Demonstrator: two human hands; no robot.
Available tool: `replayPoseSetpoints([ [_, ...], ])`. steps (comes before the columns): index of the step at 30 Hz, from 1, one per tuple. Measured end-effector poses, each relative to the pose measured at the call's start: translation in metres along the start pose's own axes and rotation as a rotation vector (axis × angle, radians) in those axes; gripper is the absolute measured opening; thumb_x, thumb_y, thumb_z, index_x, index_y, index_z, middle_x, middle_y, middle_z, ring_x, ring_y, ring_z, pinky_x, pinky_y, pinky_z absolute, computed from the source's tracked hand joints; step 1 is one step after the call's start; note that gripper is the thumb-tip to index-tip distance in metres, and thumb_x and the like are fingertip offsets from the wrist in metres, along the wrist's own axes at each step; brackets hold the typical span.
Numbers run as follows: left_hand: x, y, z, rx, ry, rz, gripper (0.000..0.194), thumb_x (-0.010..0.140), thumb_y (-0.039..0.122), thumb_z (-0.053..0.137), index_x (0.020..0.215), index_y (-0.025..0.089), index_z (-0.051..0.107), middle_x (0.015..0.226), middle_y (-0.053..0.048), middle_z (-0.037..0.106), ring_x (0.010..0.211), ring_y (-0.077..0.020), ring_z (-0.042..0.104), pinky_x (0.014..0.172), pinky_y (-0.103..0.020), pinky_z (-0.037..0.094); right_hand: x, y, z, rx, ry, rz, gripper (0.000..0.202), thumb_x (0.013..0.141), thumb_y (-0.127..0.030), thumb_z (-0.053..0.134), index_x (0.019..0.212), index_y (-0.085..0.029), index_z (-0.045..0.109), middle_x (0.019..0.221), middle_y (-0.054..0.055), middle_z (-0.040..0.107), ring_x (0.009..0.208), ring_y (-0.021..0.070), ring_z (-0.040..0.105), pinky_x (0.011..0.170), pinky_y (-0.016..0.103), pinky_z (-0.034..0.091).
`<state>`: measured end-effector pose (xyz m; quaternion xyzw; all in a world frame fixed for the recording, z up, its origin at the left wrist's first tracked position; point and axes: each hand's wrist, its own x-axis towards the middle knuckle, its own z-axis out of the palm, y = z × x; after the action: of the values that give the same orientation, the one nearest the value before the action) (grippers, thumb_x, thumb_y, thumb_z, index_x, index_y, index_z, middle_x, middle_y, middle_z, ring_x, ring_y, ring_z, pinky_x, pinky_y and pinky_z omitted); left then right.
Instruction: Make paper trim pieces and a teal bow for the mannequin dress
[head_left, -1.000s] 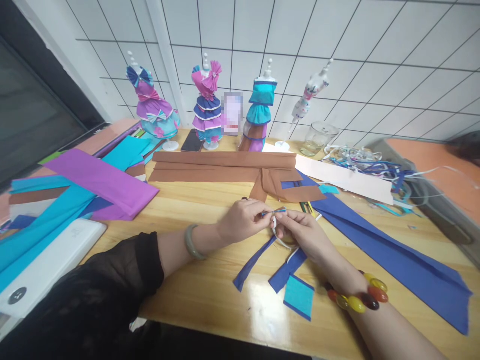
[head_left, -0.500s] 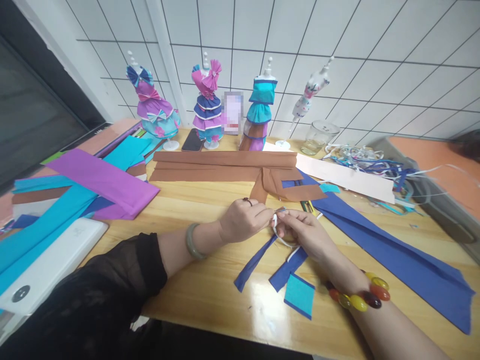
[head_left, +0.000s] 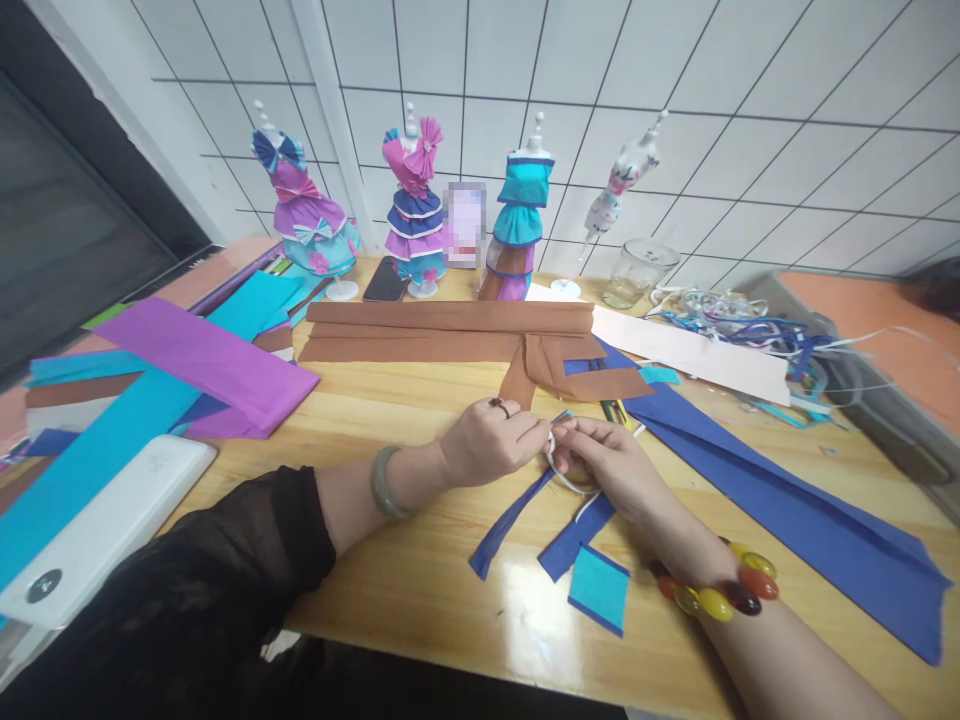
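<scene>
My left hand (head_left: 495, 440) is closed, its thumb and forefinger pinched at the end of a thin white strip (head_left: 562, 478). Opposite it, fingertips almost touching, my right hand (head_left: 604, 455) pinches the same strip and a small piece with a blue edge, mostly hidden by the fingers. The strip curves down below my hands. Under them on the wooden table (head_left: 420, 590) lie a narrow dark blue strip (head_left: 506, 530), a wider dark blue piece (head_left: 574, 540) and a turquoise square (head_left: 598, 590) with blue edges.
Brown strips (head_left: 450, 332) lie beyond my hands, a long blue strip (head_left: 795, 500) to the right. Several dress forms stand at the back near a glass (head_left: 641, 270). Purple fabric (head_left: 210, 365) and a white device (head_left: 112, 530) are at left; tangled scraps (head_left: 735, 320) at right.
My left hand has turned very slightly, its ring shifting a little. Both pinches stay close together, and the rest looks the same.
</scene>
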<state>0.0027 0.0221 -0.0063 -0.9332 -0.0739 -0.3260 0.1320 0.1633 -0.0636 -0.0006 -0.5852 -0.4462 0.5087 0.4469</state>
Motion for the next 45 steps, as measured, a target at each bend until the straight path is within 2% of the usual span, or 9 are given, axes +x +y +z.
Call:
replayPoseSetpoints([
  [4, -0.002, 0.0, 0.004, -0.086, -0.003, -0.047, 0.022, 0.088, 0.024, 0.041, 0.074, 0.017, 0.056, 0.062, -0.002, 0.055, 0.061, -0.0129, 0.05, 0.055, -0.026, 0.033, 0.0, -0.001, -0.001, 0.017, 0.013, -0.007, 0.026, 0.079, -0.035, 0.056, 0.059, -0.018, 0.058, 0.051, -0.001, 0.055, 0.048, 0.0089, 0.045, 0.054, 0.023, 0.035],
  [10, -0.004, 0.0, 0.011, -0.404, 0.006, -0.265, 0.023, 0.085, 0.024, 0.045, 0.1, 0.016, 0.059, 0.074, -0.003, 0.064, 0.069, -0.0121, 0.059, 0.065, -0.024, 0.042, 0.0, 0.001, -0.004, -0.009, 0.038, -0.045, 0.024, 0.081, -0.035, 0.054, 0.065, -0.018, 0.06, 0.054, -0.001, 0.056, 0.051, 0.0099, 0.048, 0.055, 0.023, 0.035],
  [14, -0.003, 0.001, 0.012, -0.848, -0.017, -0.526, 0.027, 0.081, 0.031, 0.052, 0.1, 0.014, 0.06, 0.074, -0.003, 0.065, 0.058, -0.0078, 0.056, 0.057, -0.02, 0.044, 0.0, -0.001, -0.003, -0.057, 0.047, -0.068, 0.026, 0.082, -0.037, 0.053, 0.066, -0.019, 0.059, 0.055, 0.0, 0.057, 0.053, 0.0105, 0.049, 0.058, 0.023, 0.037],
  [18, 0.002, -0.002, 0.012, -1.382, -0.183, -0.797, 0.031, 0.083, 0.036, 0.049, 0.095, 0.01, 0.06, 0.073, -0.005, 0.064, 0.056, -0.0069, 0.055, 0.051, -0.018, 0.044, -0.003, -0.003, -0.001, -0.144, 0.043, -0.097, 0.029, 0.083, -0.039, 0.052, 0.063, -0.018, 0.057, 0.055, -0.001, 0.056, 0.052, 0.0098, 0.049, 0.056, 0.023, 0.037],
  [21, 0.005, -0.006, 0.013, -1.543, -0.25, -0.899, 0.032, 0.08, 0.039, 0.053, 0.084, 0.009, 0.061, 0.067, -0.004, 0.061, 0.047, -0.0054, 0.051, 0.046, -0.018, 0.042, -0.005, -0.002, 0.0, -0.201, 0.004, -0.126, 0.027, 0.085, -0.038, 0.05, 0.069, -0.018, 0.057, 0.056, -0.001, 0.055, 0.051, 0.0091, 0.047, 0.053, 0.022, 0.036],
  [24, 0.006, -0.01, 0.015, -1.619, -0.264, -0.933, 0.03, 0.076, 0.038, 0.06, 0.081, 0.009, 0.06, 0.066, -0.003, 0.061, 0.046, -0.0057, 0.052, 0.045, -0.019, 0.042, -0.006, 0.0, 0.0, -0.243, -0.024, -0.139, 0.028, 0.087, -0.038, 0.047, 0.071, -0.017, 0.055, 0.058, -0.001, 0.055, 0.051, 0.0087, 0.044, 0.052, 0.022, 0.034],
  [30, 0.002, -0.011, 0.018, -1.761, -0.265, -0.914, 0.031, 0.072, 0.037, 0.065, 0.083, 0.009, 0.059, 0.066, -0.004, 0.062, 0.054, -0.0082, 0.057, 0.05, -0.021, 0.046, -0.006, -0.001, 0.0, -0.279, -0.019, -0.139, 0.03, 0.087, -0.041, 0.045, 0.07, -0.018, 0.053, 0.057, -0.001, 0.053, 0.049, 0.0087, 0.042, 0.049, 0.023, 0.032],
  [38, 0.002, -0.011, 0.021, -1.775, -0.271, -0.916, 0.032, 0.067, 0.034, 0.07, 0.082, 0.007, 0.06, 0.065, -0.004, 0.063, 0.052, -0.0078, 0.057, 0.051, -0.021, 0.047, -0.004, 0.001, -0.001, -0.297, -0.01, -0.145, 0.031, 0.087, -0.042, 0.046, 0.067, -0.018, 0.051, 0.057, 0.0, 0.055, 0.052, 0.0101, 0.045, 0.052, 0.024, 0.036],
  [45, 0.002, -0.01, 0.022, -1.792, -0.281, -0.952, 0.032, 0.07, 0.035, 0.068, 0.085, 0.009, 0.055, 0.066, -0.005, 0.062, 0.057, -0.0106, 0.059, 0.051, -0.022, 0.048, -0.004, 0.002, -0.001, -0.296, -0.031, -0.161, 0.028, 0.087, -0.042, 0.045, 0.073, -0.018, 0.052, 0.059, -0.001, 0.053, 0.053, 0.0103, 0.045, 0.053, 0.024, 0.036],
])
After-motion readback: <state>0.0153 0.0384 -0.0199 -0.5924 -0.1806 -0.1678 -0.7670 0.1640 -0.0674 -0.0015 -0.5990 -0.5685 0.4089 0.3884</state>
